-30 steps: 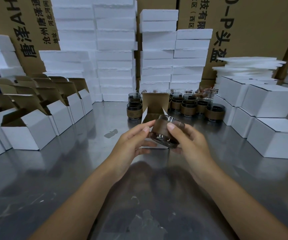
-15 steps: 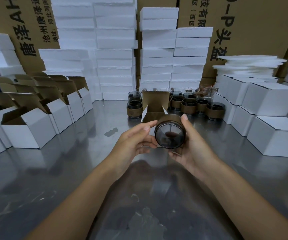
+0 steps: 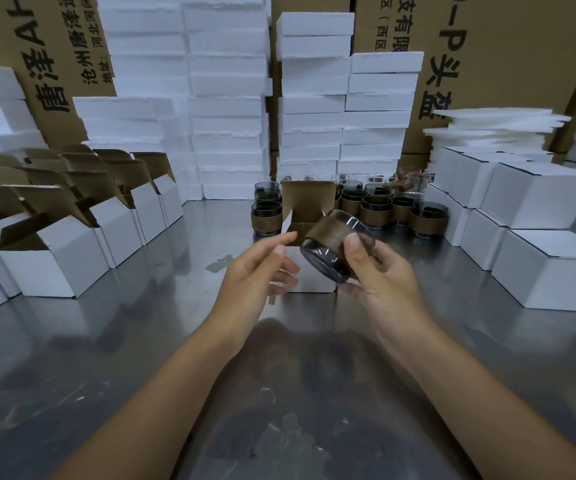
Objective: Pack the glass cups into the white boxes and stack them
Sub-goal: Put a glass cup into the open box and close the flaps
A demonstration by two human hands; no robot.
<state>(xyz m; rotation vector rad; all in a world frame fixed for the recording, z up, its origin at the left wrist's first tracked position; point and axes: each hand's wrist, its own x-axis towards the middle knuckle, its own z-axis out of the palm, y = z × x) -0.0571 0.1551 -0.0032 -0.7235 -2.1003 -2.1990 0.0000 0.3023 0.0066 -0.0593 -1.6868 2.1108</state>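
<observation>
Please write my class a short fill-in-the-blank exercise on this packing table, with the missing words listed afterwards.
1. Only one hand grips the glass cup: the person's ____ one.
2. The sleeve round that cup is ____ in colour.
3. The rows of open boxes stand on the person's ____ side.
4. The closed white boxes are stacked on the person's ____ side.

Missing words: right; brown; left; right.

A reflective grey metal tabletop (image 3: pixel 71 358) stretches toward tall stacks of white foam blocks (image 3: pixel 227 98) at the far edge, backed by large brown cardboard cartons (image 3: pixel 504 46) printed with black Chinese characters.
</observation>
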